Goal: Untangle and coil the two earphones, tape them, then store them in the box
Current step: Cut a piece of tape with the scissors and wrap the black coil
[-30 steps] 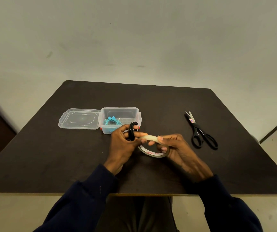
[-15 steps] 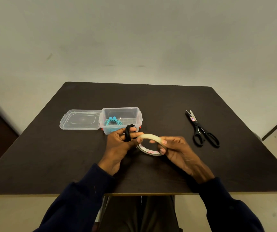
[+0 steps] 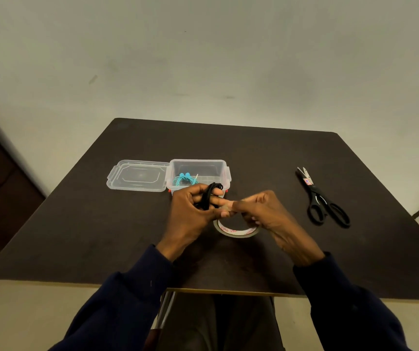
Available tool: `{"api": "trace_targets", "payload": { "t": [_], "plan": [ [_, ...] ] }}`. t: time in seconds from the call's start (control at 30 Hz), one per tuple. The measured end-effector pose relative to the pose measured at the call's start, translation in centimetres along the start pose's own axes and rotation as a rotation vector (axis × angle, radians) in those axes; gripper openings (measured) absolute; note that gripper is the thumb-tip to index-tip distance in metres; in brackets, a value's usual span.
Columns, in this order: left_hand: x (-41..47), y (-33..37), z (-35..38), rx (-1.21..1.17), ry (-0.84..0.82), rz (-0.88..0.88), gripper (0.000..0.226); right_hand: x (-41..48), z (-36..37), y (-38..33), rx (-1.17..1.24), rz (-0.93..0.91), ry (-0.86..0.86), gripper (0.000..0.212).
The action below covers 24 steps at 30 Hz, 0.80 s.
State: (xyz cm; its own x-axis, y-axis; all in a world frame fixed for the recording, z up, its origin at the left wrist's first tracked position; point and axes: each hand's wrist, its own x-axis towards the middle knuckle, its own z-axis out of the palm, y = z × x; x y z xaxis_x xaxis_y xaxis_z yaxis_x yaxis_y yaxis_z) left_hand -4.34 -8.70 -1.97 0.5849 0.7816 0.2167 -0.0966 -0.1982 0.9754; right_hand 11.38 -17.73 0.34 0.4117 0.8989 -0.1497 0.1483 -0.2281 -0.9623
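Dark table (image 3: 102, 224) is spreading under your hands. Your left hand (image 3: 190, 214) is gripping the black coil (image 3: 209, 196) in curled fingers, just in front of the box (image 3: 224, 171), where the teal earphone (image 3: 184, 179) is lying. Your right hand (image 3: 266, 214) seems to be pinching a tape strip (image 3: 227, 207) at your left fingertips, above the roll (image 3: 238, 233). The cord is looking light, limp and springy, so be clamping across all its loops.

View: one wide-angle camera worn on the person's head.
Position: above the near edge of the bench (image 3: 102, 236).
Facing: forward and down; the wall (image 3: 203, 59) fills the upper half.
Nearness: left hand (image 3: 190, 214) and right hand (image 3: 271, 216) sit close, mid-frame; sleeves (image 3: 117, 307) run off the bottom.
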Motion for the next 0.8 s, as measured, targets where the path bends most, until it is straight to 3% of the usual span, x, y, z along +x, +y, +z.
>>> {"api": "trace_targets", "payload": {
  "t": [0.13,0.3,0.43,0.8],
  "plan": [
    [-0.2,-0.3,0.4,0.01,0.013,0.02,0.038,-0.2,-0.3,0.2,0.047,0.07,-0.024,0.04],
    [-0.4,-0.4,0.7,-0.015,0.017,-0.002,0.039,-0.2,-1.4,0.5,0.201,0.141,-0.103,0.017],
    [-0.6,-0.8,0.6,-0.011,0.043,-0.031,0.036,-0.3,-1.7,1.3,0.316,0.123,-0.203,0.02],
    [-0.8,-1.1,0.2,-0.046,0.121,-0.083,0.035,0.0,-1.2,3.0,0.474,0.074,-0.211,0.025]
  ]
}}
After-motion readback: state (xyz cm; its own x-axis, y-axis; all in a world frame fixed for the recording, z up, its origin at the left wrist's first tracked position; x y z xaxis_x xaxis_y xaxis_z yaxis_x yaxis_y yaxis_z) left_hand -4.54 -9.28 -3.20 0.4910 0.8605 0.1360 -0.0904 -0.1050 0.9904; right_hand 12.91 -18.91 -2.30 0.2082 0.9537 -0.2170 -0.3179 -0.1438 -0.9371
